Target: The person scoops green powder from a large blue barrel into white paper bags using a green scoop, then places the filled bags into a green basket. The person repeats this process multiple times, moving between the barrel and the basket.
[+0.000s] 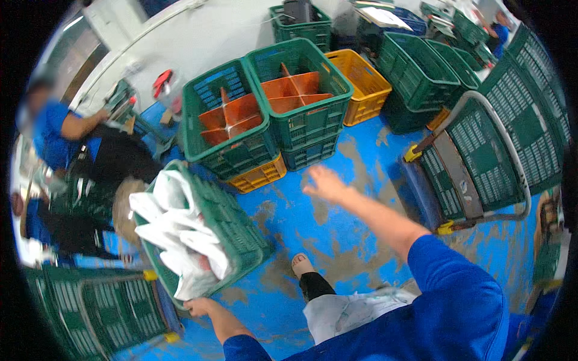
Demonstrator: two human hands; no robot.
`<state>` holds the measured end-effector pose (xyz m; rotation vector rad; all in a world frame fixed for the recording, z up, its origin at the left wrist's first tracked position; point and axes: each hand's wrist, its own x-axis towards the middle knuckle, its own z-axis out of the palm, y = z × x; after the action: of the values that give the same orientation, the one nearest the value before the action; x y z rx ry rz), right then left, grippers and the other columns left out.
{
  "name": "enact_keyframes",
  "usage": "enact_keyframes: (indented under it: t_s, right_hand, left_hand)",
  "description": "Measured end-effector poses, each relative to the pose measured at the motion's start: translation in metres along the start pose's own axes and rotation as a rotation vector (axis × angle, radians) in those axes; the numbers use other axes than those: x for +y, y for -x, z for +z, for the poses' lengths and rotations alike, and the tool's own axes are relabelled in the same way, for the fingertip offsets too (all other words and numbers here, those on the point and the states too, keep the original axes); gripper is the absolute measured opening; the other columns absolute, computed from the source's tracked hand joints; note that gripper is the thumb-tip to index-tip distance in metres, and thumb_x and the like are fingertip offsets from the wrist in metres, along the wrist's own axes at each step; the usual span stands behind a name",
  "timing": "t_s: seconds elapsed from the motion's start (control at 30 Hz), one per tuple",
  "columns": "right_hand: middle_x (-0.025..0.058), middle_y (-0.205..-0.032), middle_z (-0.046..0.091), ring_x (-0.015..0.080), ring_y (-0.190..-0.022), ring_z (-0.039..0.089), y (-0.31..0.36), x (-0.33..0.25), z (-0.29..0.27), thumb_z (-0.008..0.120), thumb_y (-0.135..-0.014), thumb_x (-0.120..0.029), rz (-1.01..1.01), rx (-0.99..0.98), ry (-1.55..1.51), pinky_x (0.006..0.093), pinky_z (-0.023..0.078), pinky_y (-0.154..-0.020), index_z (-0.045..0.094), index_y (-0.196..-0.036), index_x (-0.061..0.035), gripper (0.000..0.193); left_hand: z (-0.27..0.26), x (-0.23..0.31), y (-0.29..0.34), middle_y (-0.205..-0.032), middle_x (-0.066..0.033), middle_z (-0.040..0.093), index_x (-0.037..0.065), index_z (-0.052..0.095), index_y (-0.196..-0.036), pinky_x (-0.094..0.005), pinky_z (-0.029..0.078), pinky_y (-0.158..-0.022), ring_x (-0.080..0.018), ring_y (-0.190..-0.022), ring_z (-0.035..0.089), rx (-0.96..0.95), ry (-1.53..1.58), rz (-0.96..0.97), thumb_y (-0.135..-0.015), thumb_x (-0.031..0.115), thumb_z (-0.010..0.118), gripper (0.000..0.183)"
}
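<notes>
At the near corner of a green plastic crate (256, 240), my left hand (197, 306) is closed on the rim. White plastic bags (180, 231) with their contents hidden fill that crate to the top. My right arm stretches forward over the blue floor, and its hand (325, 184) is empty, fingers apart and slightly blurred. Nearest to it stand two tall green crates (307, 129) side by side, each holding orange dividers (232, 120) crossed into compartments. Under the left one of these sits a yellow crate (260, 175).
Hand trolleys with green crates stand at right (463, 180) and lower left (114, 307). A yellow crate (360, 84) and stacked green crates (418, 69) line the back. A person in blue (57, 138) sits at left; another is far right. My bare foot (301, 265) is on the worn floor.
</notes>
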<state>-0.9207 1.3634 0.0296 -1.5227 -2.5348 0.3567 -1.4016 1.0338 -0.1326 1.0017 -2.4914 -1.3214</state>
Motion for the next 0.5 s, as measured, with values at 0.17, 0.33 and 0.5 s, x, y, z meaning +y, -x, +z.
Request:
enact_keyframes:
  t_s: [0.17, 0.33, 0.5]
  right_hand:
    - [0.0129, -0.134, 0.039, 0.0334, -0.126, 0.034, -0.192, 0.107, -0.054, 0.059, -0.078, -0.020, 0.274, 0.179, 0.190, 0.0510, 0.034, -0.099, 0.037, -0.127, -0.0054, 0.056]
    - [0.0076, -0.141, 0.032, 0.0324, -0.131, 0.027, -0.322, 0.203, -0.044, 0.050, -0.079, -0.007, 0.338, 0.165, 0.430, 0.0560, 0.025, -0.102, 0.035, -0.132, -0.0080, 0.056]
    - [0.0035, -0.100, 0.059, 0.0236, -0.104, 0.053, -0.362, 0.294, -0.055, 0.044, -0.085, -0.013, 0.370, 0.219, 0.386, 0.0488, 0.021, -0.106, 0.057, -0.102, -0.0120, 0.021]
  left_hand:
    - [0.065, 0.021, 0.140, -0.087, -0.0246, 0.061, -0.007, 0.056, -0.103, -0.0472, 0.047, -0.067, -0.0373, -0.073, 0.060, -0.246, -0.284, 0.544, -0.084, 0.022, 0.055, 0.034]
    - [0.186, 0.132, 0.427, -0.123, -0.0205, 0.044, 0.002, 0.049, -0.118, -0.0451, 0.033, -0.095, -0.0393, -0.112, 0.042, -1.072, 0.013, 1.675, -0.070, 0.007, 0.064, 0.051]
    - [0.280, 0.232, 0.648, -0.133, -0.0121, 0.040, 0.015, 0.035, -0.131, -0.0562, 0.028, -0.099, -0.0330, -0.123, 0.037, -1.137, -0.607, 1.997, -0.067, 0.004, 0.060, 0.070]
